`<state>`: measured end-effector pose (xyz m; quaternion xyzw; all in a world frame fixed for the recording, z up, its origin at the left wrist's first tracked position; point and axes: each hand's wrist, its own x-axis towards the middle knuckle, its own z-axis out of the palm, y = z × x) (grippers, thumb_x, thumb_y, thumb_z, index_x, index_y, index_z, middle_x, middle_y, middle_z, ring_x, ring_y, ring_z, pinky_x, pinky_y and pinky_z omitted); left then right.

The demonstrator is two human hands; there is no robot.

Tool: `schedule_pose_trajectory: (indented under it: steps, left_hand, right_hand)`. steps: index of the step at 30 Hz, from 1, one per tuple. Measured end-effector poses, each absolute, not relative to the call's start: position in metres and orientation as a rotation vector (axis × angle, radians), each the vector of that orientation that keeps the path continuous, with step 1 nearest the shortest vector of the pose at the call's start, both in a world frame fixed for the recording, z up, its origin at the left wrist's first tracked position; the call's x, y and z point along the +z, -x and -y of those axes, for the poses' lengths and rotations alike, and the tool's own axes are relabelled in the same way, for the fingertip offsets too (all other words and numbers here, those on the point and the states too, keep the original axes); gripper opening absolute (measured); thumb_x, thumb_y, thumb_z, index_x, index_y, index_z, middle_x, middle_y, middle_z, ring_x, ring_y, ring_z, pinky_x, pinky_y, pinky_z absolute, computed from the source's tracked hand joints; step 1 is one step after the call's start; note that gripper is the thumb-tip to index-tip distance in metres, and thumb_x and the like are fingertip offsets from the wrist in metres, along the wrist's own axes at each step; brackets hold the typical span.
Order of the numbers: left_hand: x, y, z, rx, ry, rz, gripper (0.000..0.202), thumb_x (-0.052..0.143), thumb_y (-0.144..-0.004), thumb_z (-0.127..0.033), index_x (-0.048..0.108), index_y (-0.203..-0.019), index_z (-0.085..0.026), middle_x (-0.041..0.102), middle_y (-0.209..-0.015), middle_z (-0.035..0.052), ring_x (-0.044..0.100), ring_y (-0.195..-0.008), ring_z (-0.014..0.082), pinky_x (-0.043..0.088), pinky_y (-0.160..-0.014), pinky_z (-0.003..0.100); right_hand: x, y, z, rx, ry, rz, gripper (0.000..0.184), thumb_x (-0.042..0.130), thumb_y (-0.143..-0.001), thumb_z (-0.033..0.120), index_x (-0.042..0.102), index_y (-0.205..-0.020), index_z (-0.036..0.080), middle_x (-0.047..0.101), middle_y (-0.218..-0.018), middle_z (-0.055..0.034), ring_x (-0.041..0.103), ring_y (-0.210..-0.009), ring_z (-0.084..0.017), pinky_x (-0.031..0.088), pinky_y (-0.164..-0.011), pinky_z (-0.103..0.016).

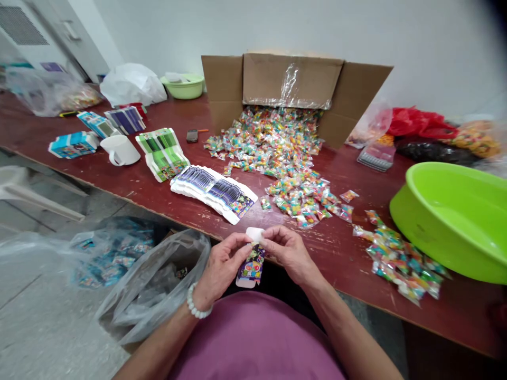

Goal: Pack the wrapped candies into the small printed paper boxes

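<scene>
My left hand (221, 269) and my right hand (288, 252) pinch a small purple printed card box (251, 268) between them, just in front of the table's near edge. Its white top flap stands open at my fingertips. A stack of flat purple card boxes (214, 191) lies on the red-brown table (340, 248) just beyond my hands. A big heap of small colourful candy packets (277, 153) spills out of a tipped cardboard carton (293, 84) toward me.
A lime green basin (455, 221) sits at the right, with more packets (400, 261) beside it. Green card stacks (162, 150), a white mug (119, 150), blue boxes (73, 145) and a phone (192, 135) lie at the left. Clear plastic bags (154, 285) hang below the table edge.
</scene>
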<state>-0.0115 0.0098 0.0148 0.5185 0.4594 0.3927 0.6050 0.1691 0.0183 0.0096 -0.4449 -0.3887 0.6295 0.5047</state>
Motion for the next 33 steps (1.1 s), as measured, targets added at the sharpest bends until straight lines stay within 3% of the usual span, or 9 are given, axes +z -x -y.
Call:
schedule_pose_trajectory:
  steps: [3, 8, 12, 15, 22, 28, 33]
  left_hand:
    - [0.014, 0.010, -0.010, 0.941, -1.229, -1.038, 0.023, 0.066, -0.088, -0.036, 0.061, -0.103, -0.019, 0.069, -0.097, 0.0024, 0.062, -0.087, 0.0144, 0.050, -0.078, 0.024]
    - [0.015, 0.008, -0.009, 0.965, -0.944, -0.951, 0.045, 0.073, -0.084, -0.036, 0.045, -0.118, -0.025, 0.066, -0.083, -0.0027, 0.064, -0.072, 0.0122, 0.050, -0.067, 0.023]
    - [0.018, 0.006, -0.006, 0.741, -0.751, -0.803, 0.050, 0.051, -0.094, -0.054, 0.047, -0.131, -0.022, 0.067, -0.092, 0.0066, 0.067, -0.063, 0.0168, 0.051, -0.056, 0.028]
    - [0.018, 0.004, -0.006, 0.729, -0.711, -0.846, 0.060, 0.044, -0.094, -0.060, 0.044, -0.141, -0.023, 0.066, -0.084, 0.0062, 0.064, -0.055, 0.0164, 0.049, -0.051, 0.028]
    - [0.018, -0.001, -0.009, 0.703, -0.779, -0.961, 0.070, 0.040, -0.091, -0.069, 0.047, -0.145, -0.024, 0.066, -0.081, 0.0055, 0.061, -0.055, 0.0132, 0.049, -0.052, 0.025]
    - [0.026, -0.003, -0.009, 0.732, -0.886, -1.012, 0.074, 0.039, -0.091, -0.070, 0.049, -0.145, -0.020, 0.067, -0.077, 0.0059, 0.059, -0.057, 0.0127, 0.049, -0.052, 0.025]
    - [0.028, 0.001, -0.011, 0.735, -0.998, -1.047, 0.069, 0.044, -0.092, -0.064, 0.049, -0.145, -0.020, 0.069, -0.087, 0.0081, 0.058, -0.058, 0.0117, 0.048, -0.052, 0.024]
  right_hand:
    - [0.011, -0.171, -0.020, 1.475, 1.064, 1.056, 0.035, 0.084, -0.069, 0.041, 0.070, -0.094, 0.020, 0.066, -0.073, 0.0017, 0.059, -0.065, -0.012, 0.047, -0.060, -0.023]
    - [0.010, -0.172, -0.016, 1.236, 1.086, 1.267, 0.020, 0.076, -0.081, 0.038, 0.070, -0.078, 0.018, 0.066, -0.077, -0.0014, 0.059, -0.066, -0.013, 0.048, -0.061, -0.025]
    - [0.014, -0.172, -0.015, 1.069, 1.055, 1.436, 0.013, 0.069, -0.088, 0.033, 0.071, -0.087, 0.020, 0.068, -0.083, -0.0027, 0.063, -0.069, -0.015, 0.051, -0.064, -0.027]
    - [0.019, -0.173, -0.015, 1.001, 1.007, 1.631, 0.013, 0.064, -0.092, 0.029, 0.072, -0.087, 0.020, 0.072, -0.092, -0.0049, 0.065, -0.081, -0.016, 0.052, -0.077, -0.030]
    - [0.018, -0.169, -0.020, 1.274, 1.081, 1.409, 0.015, 0.073, -0.083, 0.032, 0.067, -0.080, 0.018, 0.074, -0.090, -0.0035, 0.063, -0.063, -0.012, 0.051, -0.058, -0.025]
    - [0.021, -0.163, -0.024, 1.429, 1.018, 1.175, 0.021, 0.077, -0.077, 0.034, 0.066, -0.070, 0.017, 0.073, -0.081, -0.0027, 0.064, -0.063, -0.013, 0.054, -0.060, -0.025]
    - [0.021, -0.159, -0.022, 1.438, 1.048, 1.129, 0.022, 0.077, -0.076, 0.035, 0.066, -0.070, 0.017, 0.069, -0.073, -0.0005, 0.062, -0.061, -0.013, 0.051, -0.055, -0.024]
